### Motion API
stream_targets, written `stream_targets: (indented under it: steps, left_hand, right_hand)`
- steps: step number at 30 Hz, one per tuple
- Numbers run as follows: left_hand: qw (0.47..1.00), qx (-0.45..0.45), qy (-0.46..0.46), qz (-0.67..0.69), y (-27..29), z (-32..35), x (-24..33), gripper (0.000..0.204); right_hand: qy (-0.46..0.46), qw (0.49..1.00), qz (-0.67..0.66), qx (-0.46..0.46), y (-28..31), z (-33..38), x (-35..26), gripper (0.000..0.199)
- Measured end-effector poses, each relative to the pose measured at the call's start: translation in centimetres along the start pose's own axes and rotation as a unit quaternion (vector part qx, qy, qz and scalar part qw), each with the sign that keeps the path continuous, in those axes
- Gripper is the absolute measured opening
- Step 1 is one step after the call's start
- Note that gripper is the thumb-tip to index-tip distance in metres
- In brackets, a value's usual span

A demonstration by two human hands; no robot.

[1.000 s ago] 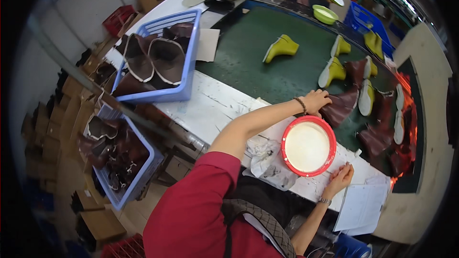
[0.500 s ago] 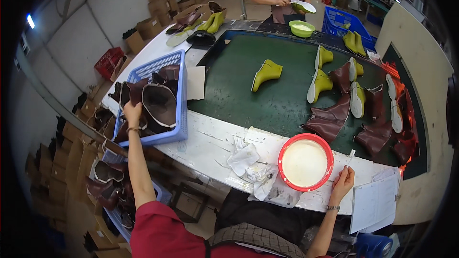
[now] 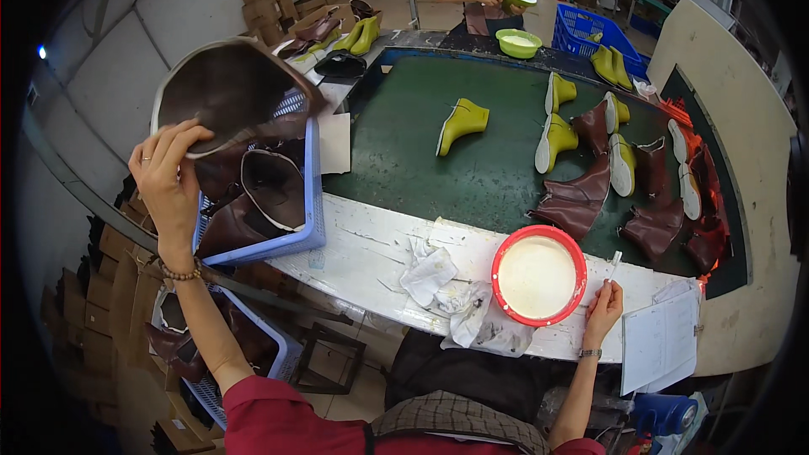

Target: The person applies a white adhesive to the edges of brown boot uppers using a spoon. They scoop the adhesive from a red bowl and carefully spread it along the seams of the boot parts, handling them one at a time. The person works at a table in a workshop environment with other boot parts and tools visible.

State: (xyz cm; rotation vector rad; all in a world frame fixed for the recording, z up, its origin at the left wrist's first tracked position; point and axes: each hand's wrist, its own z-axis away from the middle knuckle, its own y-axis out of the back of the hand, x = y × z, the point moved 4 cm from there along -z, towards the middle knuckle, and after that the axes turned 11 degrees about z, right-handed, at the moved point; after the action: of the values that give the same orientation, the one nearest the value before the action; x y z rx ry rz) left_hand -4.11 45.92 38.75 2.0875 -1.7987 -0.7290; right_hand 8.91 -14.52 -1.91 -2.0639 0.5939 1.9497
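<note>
In the upper left of the frame the left hand [image 3: 168, 181] is raised, fingers curled around the edge of a brown leather boot upper [image 3: 227, 88] that it holds clear above the blue plastic crate [image 3: 313, 202]; lifted that high, the piece hangs open with its pale-edged inside turned to the camera, which looks like a way to free it from the other brown uppers stacked in the crate. At the lower right the right hand [image 3: 603, 310] rests on the white bench edge [image 3: 371, 248], pinching a thin white brush [image 3: 614, 265] upright just beside the red-rimmed bowl of white paste [image 3: 538, 275], kept within a short dip of it. Crumpled white rags [image 3: 447, 295] lie left of the bowl, close by for wiping, and a clipboard with paper [image 3: 661, 341] sits at the far right. Beyond the bench a dark green conveyor belt [image 3: 404, 135] carries yellow-green shoe lasts [image 3: 463, 122] and brown boots [image 3: 581, 198] in a loose row. At the top another person stands over a green bowl [image 3: 518, 42]. A second blue crate [image 3: 253, 354] of uppers sits under the bench, cardboard boxes [image 3: 80, 303] line the left wall, and the room is a factory floor.
</note>
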Motion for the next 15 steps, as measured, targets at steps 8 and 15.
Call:
stream_targets:
  steps: [8,15]
  left_hand:
    - [0.828,-0.377,-0.204,0.361,-15.3,6.1,12.7,0.021]
    - [0.858,-0.235,-0.009,0.456,-23.2,12.8,17.5,0.05]
  right_hand:
    - [-0.039,0.999,-0.003,0.005,-0.3,0.2,-1.5,0.021]
    - [0.172,0.963,0.208,-0.001,2.7,3.2,-8.5,0.018]
